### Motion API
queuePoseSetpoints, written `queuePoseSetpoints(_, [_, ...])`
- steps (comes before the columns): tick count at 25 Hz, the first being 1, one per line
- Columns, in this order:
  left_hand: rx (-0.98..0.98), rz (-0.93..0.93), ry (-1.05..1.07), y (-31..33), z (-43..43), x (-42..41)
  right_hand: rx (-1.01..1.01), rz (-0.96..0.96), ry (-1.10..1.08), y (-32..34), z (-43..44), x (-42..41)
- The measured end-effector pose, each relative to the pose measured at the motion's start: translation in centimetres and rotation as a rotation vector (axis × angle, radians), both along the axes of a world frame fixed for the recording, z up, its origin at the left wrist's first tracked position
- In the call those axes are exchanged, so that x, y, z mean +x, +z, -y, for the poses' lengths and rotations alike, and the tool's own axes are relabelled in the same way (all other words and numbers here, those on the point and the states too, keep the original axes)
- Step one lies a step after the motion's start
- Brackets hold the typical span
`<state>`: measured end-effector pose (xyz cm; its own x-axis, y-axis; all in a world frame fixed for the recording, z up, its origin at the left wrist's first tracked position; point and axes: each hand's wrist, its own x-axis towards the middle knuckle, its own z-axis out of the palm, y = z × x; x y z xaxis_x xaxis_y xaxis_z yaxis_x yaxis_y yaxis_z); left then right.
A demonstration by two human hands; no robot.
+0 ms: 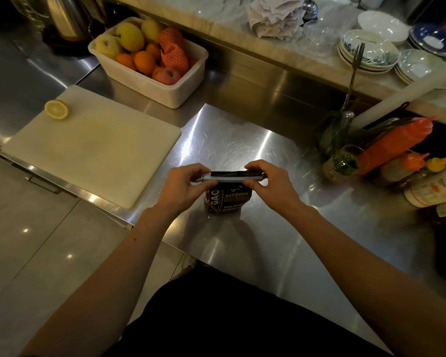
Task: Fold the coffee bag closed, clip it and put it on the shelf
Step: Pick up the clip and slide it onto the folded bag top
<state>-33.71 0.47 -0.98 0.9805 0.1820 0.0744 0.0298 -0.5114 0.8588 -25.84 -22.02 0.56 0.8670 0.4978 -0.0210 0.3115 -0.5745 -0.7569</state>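
Stainless steel desk (242, 140) gleamed under both outstretched arms. One dark brown coffee bag (225, 200) with white lettering stood upright at its middle, top folded flat. One white clip (231, 177) lay along that fold. Her left hand (184, 188) had its grip pinched on the clip's left end, the right hand (271, 185) pinched on the right end.

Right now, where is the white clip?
The white clip lies across the folded top of the coffee bag, centre of the steel counter, between left hand and right hand.
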Motion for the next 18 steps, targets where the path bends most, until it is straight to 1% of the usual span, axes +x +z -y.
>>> queuePoseSetpoints(2, [0.133,0.008,-0.117,1.0,0.3,0.6,-0.091,0.038,0.085,0.4,-0.2,0.2])
queuePoseSetpoints(5, [0.315,-0.039,-0.334,2.1,1.1,2.3,-0.275,0.109,0.265,1.3,-1.5,0.4])
queuePoseSetpoints(7, [0.393,-0.043,-0.412,2.4,1.2,3.5,-0.35,0.151,0.301,1.9,-2.0,0.9])
queuePoseSetpoints(10, [0.411,-0.041,-0.447,3.0,0.5,4.6,-0.395,0.151,0.305,2.5,-2.1,1.6])
queuePoseSetpoints(13, [0.399,-0.026,-0.463,3.5,0.0,5.4,-0.376,0.135,0.321,3.2,-2.2,2.4])
queuePoseSetpoints(16, [0.357,-0.033,-0.494,4.0,-0.5,6.3,-0.379,0.181,0.277,3.6,-1.4,3.3])
queuePoseSetpoints(18, [0.336,-0.054,-0.459,4.0,-0.8,6.5,-0.381,0.195,0.242,3.2,-0.9,3.4])
